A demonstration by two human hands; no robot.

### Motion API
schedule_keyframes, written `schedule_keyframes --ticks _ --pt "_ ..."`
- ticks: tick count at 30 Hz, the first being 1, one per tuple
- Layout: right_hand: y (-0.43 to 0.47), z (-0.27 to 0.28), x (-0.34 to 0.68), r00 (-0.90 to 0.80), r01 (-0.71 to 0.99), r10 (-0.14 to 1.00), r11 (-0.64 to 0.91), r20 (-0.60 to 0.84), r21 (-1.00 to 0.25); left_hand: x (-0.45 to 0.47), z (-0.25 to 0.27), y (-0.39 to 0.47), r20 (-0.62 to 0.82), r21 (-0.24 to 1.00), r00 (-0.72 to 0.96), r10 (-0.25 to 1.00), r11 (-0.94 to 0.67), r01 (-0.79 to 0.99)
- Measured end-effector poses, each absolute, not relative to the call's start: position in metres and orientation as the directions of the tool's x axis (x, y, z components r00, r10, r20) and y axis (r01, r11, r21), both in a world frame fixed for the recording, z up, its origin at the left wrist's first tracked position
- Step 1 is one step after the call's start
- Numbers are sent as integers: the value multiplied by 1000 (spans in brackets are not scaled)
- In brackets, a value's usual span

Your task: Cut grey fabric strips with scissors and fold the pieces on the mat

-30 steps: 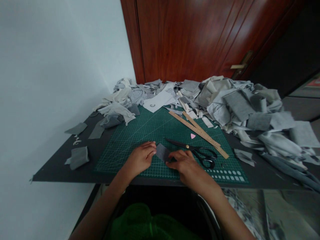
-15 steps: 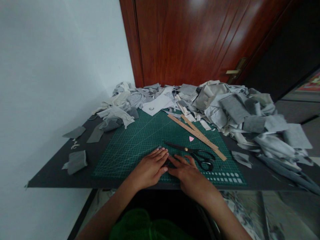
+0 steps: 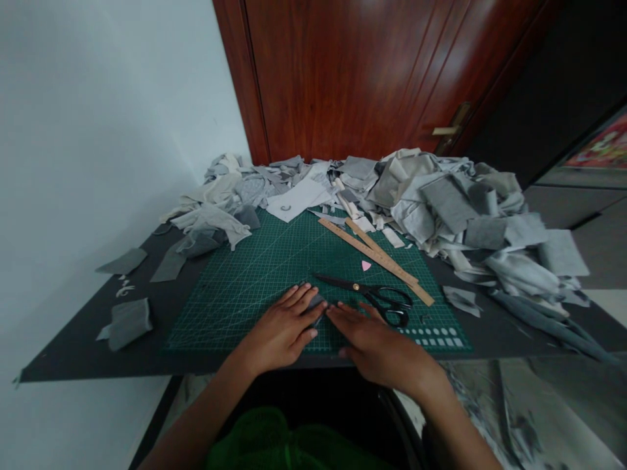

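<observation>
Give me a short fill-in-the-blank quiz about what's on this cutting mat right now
1. Both hands, left hand and right hand, press flat on a small grey fabric piece lying on the ____ cutting mat.
2. The black-handled ____ lie just beyond the right hand.
3. Two wooden ____ lie beyond the pink chalk.

Missing words: green; scissors; rulers

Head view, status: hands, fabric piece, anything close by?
Left hand and right hand flat, pressing the grey fabric piece onto the cutting mat. Piece mostly covered. Scissors lie just beyond the right hand, not touching.
</observation>
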State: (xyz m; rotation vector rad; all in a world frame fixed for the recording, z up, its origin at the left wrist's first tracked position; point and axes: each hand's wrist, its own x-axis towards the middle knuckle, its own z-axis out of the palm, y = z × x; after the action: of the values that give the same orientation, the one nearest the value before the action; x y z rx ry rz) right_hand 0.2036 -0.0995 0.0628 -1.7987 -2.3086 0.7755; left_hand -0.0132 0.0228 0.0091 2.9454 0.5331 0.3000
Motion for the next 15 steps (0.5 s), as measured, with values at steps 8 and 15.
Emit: schedule_keyframes --ticks 8,15 --pt "-80 68 194 -127 962 981 87 -143 -260 -14 9 20 181 172 918 353 -930 324" --pt "-74 58 191 -91 979 980 56 -177 -194 -12 11 20 169 168 906 387 -917 361"
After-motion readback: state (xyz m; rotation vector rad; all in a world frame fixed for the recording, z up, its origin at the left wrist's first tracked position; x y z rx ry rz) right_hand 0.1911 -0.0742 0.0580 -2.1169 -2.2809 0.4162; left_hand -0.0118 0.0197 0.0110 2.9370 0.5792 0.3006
